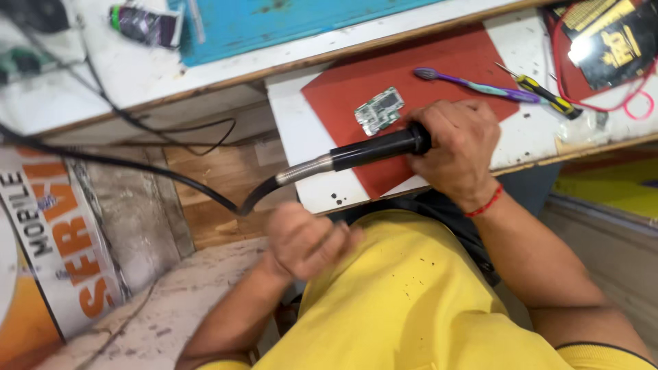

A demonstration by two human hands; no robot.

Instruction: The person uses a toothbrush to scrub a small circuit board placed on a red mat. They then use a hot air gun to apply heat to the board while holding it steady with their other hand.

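Observation:
My right hand grips the black handle of a hot-air tool, held level over the red mat. Its metal collar and thick black hose trail off to the left. A small green circuit board lies on the mat just above the handle. My left hand is a loose fist at my waist, below the bench edge, with nothing visible in it.
A purple toothbrush and a yellow-black screwdriver lie on the white bench right of the board. A black meter with red leads sits at the far right. A blue panel and thin cables are at the upper left.

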